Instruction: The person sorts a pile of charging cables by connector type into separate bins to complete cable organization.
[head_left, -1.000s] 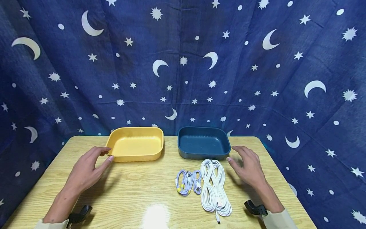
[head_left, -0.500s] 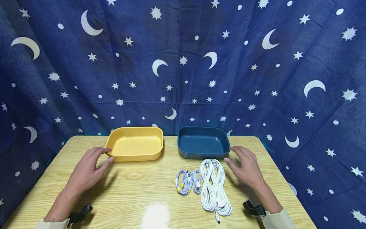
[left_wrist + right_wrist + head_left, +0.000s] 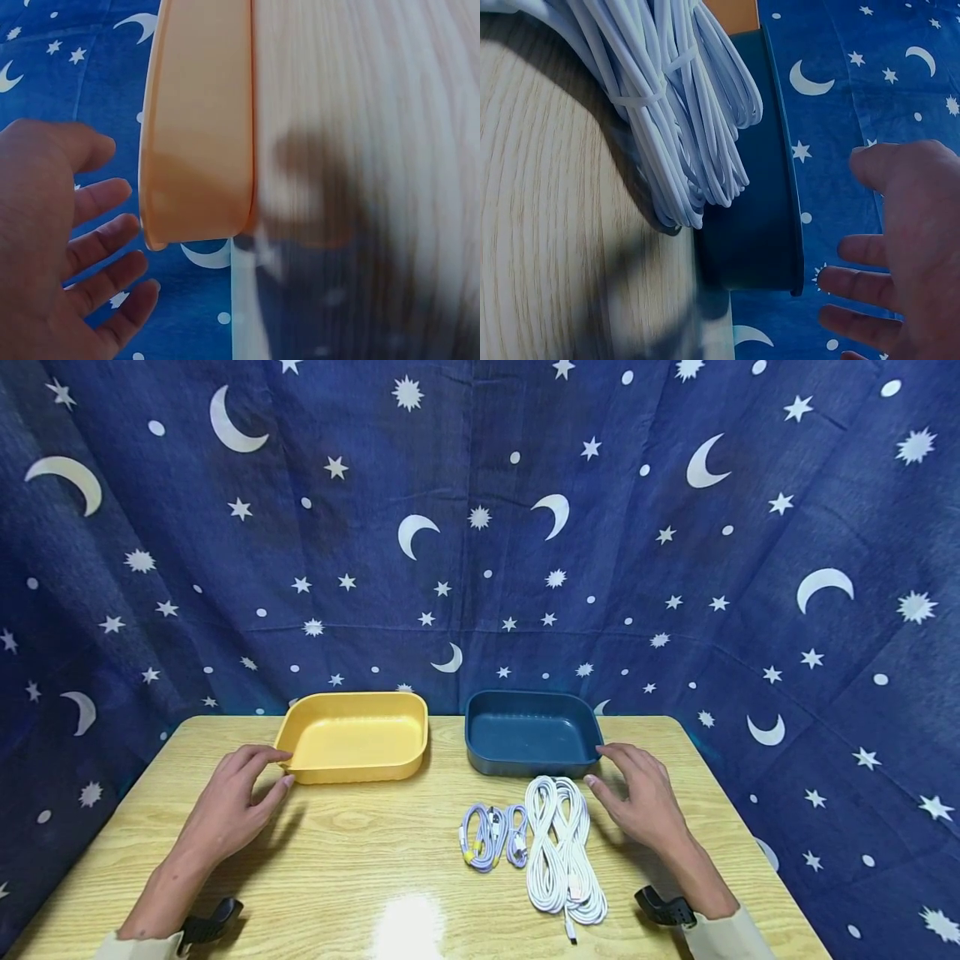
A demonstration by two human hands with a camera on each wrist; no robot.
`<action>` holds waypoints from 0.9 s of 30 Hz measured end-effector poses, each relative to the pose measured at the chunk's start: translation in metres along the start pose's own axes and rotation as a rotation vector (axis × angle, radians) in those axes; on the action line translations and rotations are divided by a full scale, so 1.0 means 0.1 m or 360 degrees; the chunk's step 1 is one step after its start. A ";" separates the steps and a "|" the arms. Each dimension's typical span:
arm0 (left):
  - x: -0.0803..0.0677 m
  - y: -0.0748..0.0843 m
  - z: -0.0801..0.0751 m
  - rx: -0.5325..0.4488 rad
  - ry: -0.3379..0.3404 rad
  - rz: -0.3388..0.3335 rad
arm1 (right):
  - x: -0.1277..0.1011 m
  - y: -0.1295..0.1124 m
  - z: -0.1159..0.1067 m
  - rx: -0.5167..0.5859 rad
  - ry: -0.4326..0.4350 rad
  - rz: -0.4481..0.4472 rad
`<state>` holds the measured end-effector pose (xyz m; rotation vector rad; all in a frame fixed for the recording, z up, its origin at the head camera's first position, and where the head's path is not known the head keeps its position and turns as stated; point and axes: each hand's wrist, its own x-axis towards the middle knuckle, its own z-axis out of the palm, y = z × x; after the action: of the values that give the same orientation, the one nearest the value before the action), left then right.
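Item: left hand (image 3: 228, 802), fingers relaxed and holding nothing, beside the near-left corner of the yellow tray (image 3: 356, 737); right hand (image 3: 641, 793), likewise released, between the blue tray (image 3: 531, 733) and white cable bundle (image 3: 561, 847); lilac cable (image 3: 491, 835) beside it on the table (image 3: 352, 860).

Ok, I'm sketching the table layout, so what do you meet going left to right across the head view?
Left hand → yellow tray → purple cable bundle → white cable bundle → right hand. The blue tray sits behind the cables, so it has no clear slot.
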<state>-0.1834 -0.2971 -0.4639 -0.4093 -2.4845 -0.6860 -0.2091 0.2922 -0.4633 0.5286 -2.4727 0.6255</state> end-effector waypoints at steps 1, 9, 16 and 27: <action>0.00 0.00 0.00 -0.0001 -0.0001 0.0002 | 0.00 0.00 0.00 0.0000 -0.0003 0.0000; -0.01 -0.04 0.03 0.0004 -0.0011 0.0019 | -0.01 -0.01 0.01 0.0008 -0.0027 -0.0004; -0.01 -0.07 0.05 0.0012 -0.0024 0.0019 | -0.01 -0.03 0.04 0.0006 -0.0046 -0.0022; 0.02 -0.10 0.07 0.0020 -0.0029 0.0041 | -0.02 -0.08 0.06 0.0012 -0.0045 -0.0120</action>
<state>-0.1918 -0.3009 -0.4723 -0.4439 -2.4948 -0.6589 -0.2063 0.2828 -0.4664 0.6343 -2.4649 0.6011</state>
